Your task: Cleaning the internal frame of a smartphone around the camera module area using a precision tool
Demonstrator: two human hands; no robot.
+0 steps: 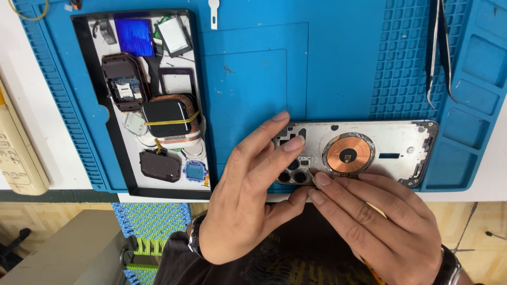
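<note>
An opened phone housing [391,138] lies on a blue work mat [327,63] near the table's front edge. It shows a round copper coil [348,154] and dark camera rings [293,177]. My left hand [248,195] rests on the housing's left end, two fingers on the top and the thumb under the near edge. My right hand [380,221] presses its fingertips against the near edge next to the camera rings, pinching something small that I cannot make out.
A black-rimmed tray [119,158] at the left holds several small phone parts and a banded black block [166,119]. Metal tweezers [439,53] lie at the back right. A white plastic pry tool [213,13] lies at the back.
</note>
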